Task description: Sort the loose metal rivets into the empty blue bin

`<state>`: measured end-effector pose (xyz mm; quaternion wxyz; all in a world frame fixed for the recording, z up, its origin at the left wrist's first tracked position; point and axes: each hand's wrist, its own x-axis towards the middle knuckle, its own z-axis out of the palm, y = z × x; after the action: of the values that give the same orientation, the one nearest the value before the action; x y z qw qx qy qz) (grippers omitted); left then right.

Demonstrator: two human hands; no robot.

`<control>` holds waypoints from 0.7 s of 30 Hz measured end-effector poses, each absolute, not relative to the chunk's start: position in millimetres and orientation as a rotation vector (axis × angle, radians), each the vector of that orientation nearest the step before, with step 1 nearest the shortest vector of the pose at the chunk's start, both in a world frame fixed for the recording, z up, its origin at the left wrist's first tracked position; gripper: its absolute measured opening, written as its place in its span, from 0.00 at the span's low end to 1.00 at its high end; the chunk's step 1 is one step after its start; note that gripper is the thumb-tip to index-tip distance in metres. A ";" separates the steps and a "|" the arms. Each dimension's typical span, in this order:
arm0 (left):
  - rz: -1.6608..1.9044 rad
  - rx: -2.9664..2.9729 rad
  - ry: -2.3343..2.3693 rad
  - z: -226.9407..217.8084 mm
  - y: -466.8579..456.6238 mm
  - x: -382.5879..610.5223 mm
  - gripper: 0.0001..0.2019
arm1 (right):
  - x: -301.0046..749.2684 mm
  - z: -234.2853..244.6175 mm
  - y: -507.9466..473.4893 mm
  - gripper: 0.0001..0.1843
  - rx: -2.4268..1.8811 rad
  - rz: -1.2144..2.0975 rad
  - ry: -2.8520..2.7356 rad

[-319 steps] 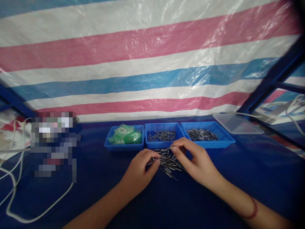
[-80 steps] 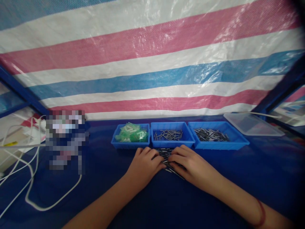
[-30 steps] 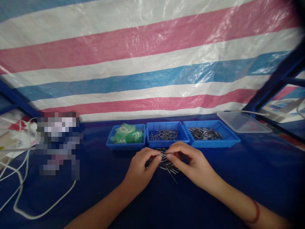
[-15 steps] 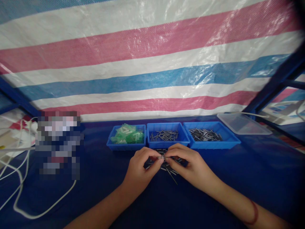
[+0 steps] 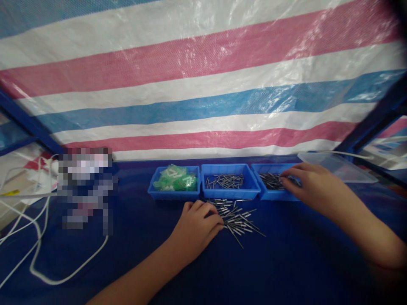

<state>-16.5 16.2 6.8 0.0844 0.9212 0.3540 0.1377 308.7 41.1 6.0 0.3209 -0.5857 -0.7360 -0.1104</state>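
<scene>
A woven plastic sheet with red, white and blue stripes (image 5: 203,101) spans the background beyond both hands. The dark blue, glossy tabletop (image 5: 276,267) extends beneath both hands and toward the viewer. Dark blue straight frame posts (image 5: 375,116) slant at both sides, outboard of the hands. The left hand (image 5: 199,226) rests palm down at the near left edge of the rod pile; its fingers are curled and its thumb lies close to the index finger. Whether a rod is pinched there cannot be told. The right hand (image 5: 313,182) is well apart from the left, over the right end of the right-hand tray; its fingers bend downward, with index finger and thumb near each other. Whether these fingertips grip a rod cannot be told. Just behind the right hand, partly covered by it, lies a translucent, flat, rectangular plastic lid (image 5: 352,170). Beneath the right hand's fingertips is the blue rectangular plastic right-hand tray (image 5: 276,195). A matching middle tray (image 5: 230,194) stands between the two hands, farther back; a matching left-hand tray (image 5: 173,195) stands behind the left hand. The loose pile of thin grey metal rods (image 5: 238,220) lies on the tabletop directly right of the left hand's fingertips. Green translucent plastic packets (image 5: 174,178) fill the left-hand tray. Short grey metal pins (image 5: 270,181) lie in the right-hand tray, at the right hand's fingertips; similar silver-grey metal pins (image 5: 230,181) lie scattered in the middle tray.
</scene>
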 end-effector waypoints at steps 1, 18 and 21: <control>0.416 2.752 1.062 6.5 16.0 -15.6 0.05 | 306.5 6.9 40.9 0.06 -1.572 -0.353 -1.977; 0.896 2.112 1.087 10.5 13.4 -10.3 0.03 | 178.0 6.2 -2.4 0.08 -1.111 0.671 -1.872; 0.896 2.072 1.067 10.5 13.1 -9.5 0.04 | 177.7 5.2 -2.8 0.09 -1.127 0.723 -1.828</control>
<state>-9.5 13.1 10.5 0.3169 0.7870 0.4053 0.3403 177.7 -2.8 5.2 0.4241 -0.4503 -0.7306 0.2891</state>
